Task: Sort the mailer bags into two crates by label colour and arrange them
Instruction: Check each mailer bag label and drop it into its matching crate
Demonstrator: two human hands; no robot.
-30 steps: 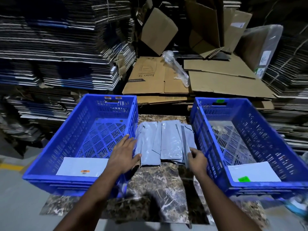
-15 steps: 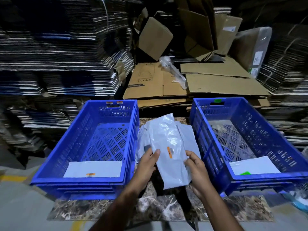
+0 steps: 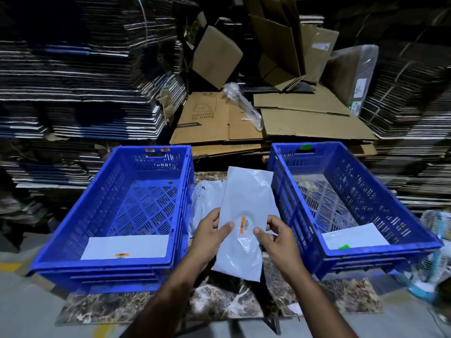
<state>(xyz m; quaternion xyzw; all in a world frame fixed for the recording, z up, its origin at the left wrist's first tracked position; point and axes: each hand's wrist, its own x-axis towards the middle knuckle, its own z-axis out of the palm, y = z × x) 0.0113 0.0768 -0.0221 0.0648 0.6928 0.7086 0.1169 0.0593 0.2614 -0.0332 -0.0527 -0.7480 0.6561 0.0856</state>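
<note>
A grey mailer bag with an orange label is held up between the two crates. My left hand grips its left edge and my right hand grips its right edge, thumbs on the front. Behind it lie more grey mailer bags on the marble slab. The left blue crate holds one mailer with an orange label. The right blue crate holds one mailer with a green label.
The crates stand on a marble slab above a grey floor. Flattened cartons and tall stacks of folded cardboard fill the background. A plastic-wrapped bundle lies at the right edge.
The hands lifted one mailer off the pile and turned it face up, showing its orange label. It now sits higher and upright between both hands.
</note>
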